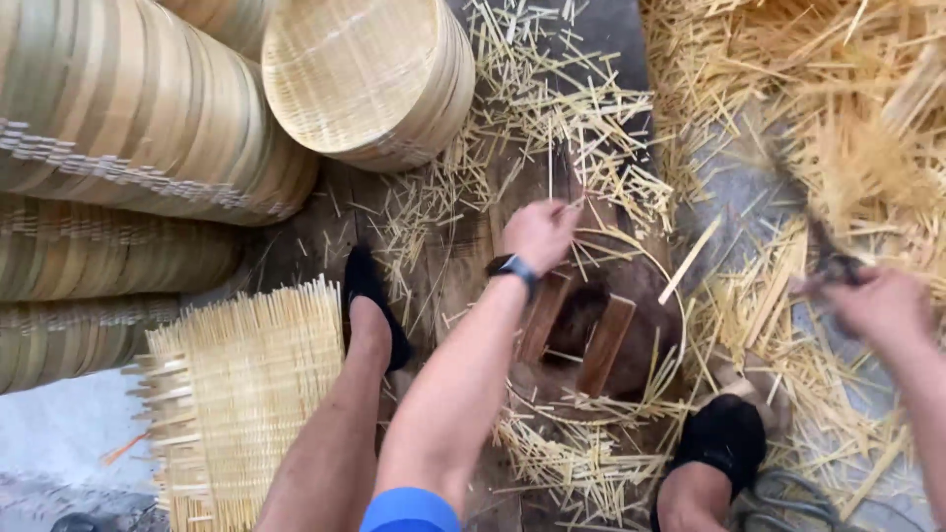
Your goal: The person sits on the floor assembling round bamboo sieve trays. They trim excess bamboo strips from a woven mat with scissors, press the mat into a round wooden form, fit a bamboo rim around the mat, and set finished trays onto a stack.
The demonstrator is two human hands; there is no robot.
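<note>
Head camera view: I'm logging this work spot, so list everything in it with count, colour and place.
Stacked woven trays: several stacks, pale tan, upper left.
Woven mat: one, straw yellow, untrimmed ends, lower left.
Thin hoop: one, pale, centre, around the wooden block.
Wooden block: one, brown, centre.
Loose strips: too many to count, yellow, across the floor.
Blade tool: one, dark, blurred, right.
Shoes: two, black.
Wristwatch: one, dark.
Left hand: grip on the hoop's rim.
Right hand: grip on the blade tool.

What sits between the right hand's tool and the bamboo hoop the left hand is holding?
Nothing solid. The left hand grips the bamboo hoop at its top. The right hand holds a blurred dark tool off to the side; only loose bamboo strips lie between.
</note>
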